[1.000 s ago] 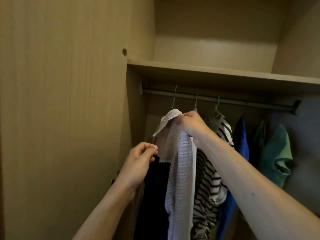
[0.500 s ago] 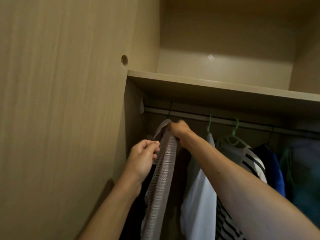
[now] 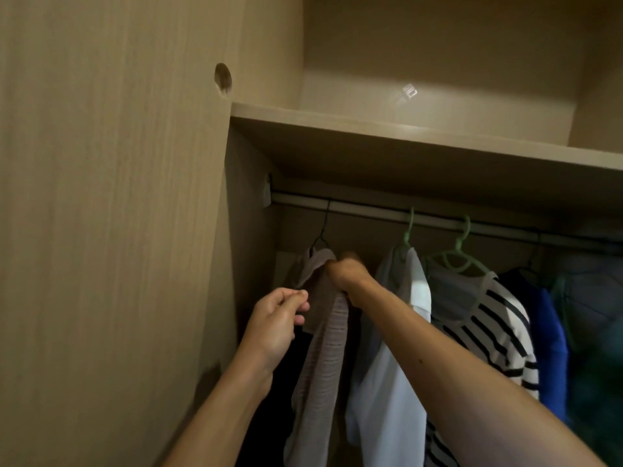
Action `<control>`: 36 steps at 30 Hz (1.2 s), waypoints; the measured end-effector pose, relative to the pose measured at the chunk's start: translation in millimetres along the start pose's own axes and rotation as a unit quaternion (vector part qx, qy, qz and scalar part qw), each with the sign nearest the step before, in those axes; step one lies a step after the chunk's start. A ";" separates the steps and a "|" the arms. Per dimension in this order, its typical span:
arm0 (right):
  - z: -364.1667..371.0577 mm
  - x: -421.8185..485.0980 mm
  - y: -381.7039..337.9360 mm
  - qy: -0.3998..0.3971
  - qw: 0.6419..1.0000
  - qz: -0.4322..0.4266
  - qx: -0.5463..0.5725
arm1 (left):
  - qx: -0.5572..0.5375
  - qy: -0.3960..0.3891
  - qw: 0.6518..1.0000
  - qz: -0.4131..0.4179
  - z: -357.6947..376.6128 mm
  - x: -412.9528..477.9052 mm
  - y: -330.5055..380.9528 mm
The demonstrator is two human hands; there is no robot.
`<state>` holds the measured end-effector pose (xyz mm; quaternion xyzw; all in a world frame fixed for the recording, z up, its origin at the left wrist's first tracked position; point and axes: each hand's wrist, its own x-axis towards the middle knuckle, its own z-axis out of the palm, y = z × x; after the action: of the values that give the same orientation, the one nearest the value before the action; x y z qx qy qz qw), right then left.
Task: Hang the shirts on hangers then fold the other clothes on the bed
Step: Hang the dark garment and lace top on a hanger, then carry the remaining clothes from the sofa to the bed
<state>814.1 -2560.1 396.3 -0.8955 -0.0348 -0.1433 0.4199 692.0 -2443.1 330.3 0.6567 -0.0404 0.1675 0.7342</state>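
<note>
Arms reach up into the wardrobe (image 3: pixel 101 230): right hand (image 3: pixel 344 274) fingers clench the shirt (image 3: pixel 323 348) below its hanger (image 3: pixel 320 237); left hand (image 3: pixel 276 325) fingers curl beside it, grasp unclear.

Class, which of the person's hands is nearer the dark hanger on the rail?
Right. The right hand grips the knitted shirt just below the dark hanger; the left hand is lower and further left, beside the shirt.

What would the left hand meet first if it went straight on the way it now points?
Most likely the knitted shirt, hanging just beyond the curled fingertips of the left hand; whether they already touch it is unclear.
</note>
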 end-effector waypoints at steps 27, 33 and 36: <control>-7.6 -264.0 59.5 -0.160 0.930 -0.119 0.310 | 0.097 0.182 0.978 -0.018 -6.3 -279.8 -24.4; 18.4 -384.7 50.4 -0.272 0.862 -0.161 0.396 | 0.153 0.342 0.927 0.022 -34.7 -413.5 -29.7; 30.1 -449.5 35.8 -0.350 0.815 -0.174 0.428 | 0.165 0.408 0.897 0.039 -54.9 -471.7 -26.7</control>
<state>397.6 -2534.2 223.0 -0.5941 -0.3929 0.1388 0.6881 247.4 -2482.5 165.8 0.6401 0.2656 0.4536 0.5604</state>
